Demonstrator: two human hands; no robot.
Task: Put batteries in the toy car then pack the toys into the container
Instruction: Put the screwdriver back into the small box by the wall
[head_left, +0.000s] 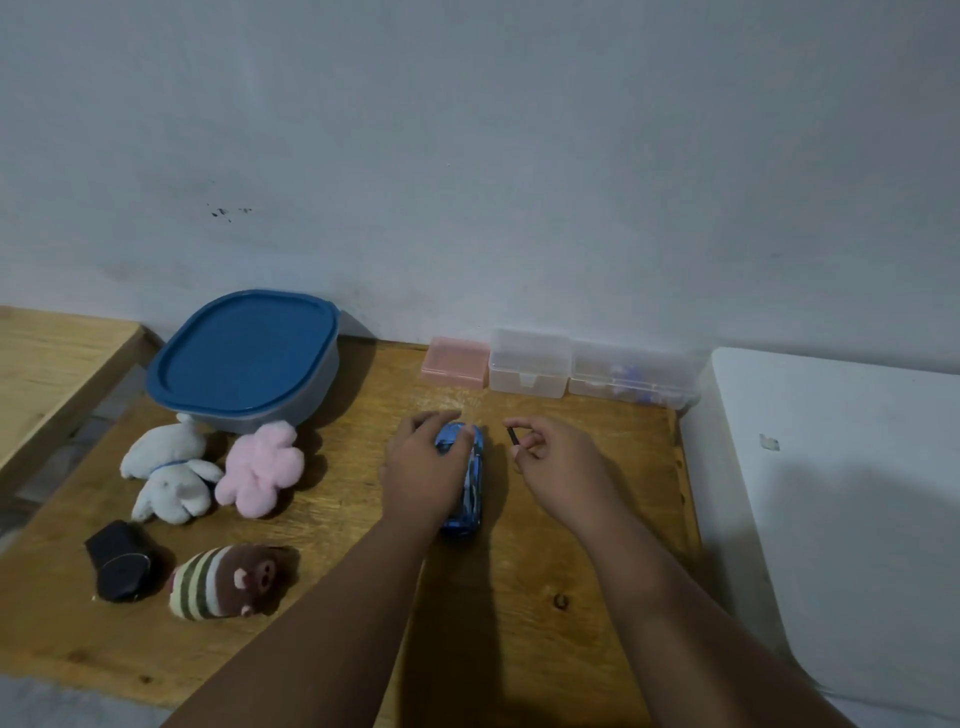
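Left grip (423, 467): my fingers curl over the far end of the blue plastic toy car (470, 488), holding it.
Right grip (556, 467): thumb and finger pinch a thin dark rod (513, 436), just right of the car.
Car: lies lengthwise on the wooden table (337, 597), between my grips.
Grey tub with blue lid (244, 358): at the wall to the left, lid on, contents hidden.
Soft toys: white plush (166, 473), pink plush (262, 467) and striped brown plush (228, 579) lie on the table before the tub.
Small pink box (456, 361): shut, at the wall.
Clear box (530, 369): beside it, latched.
Second clear box (631, 376): holds blurred blue pieces.
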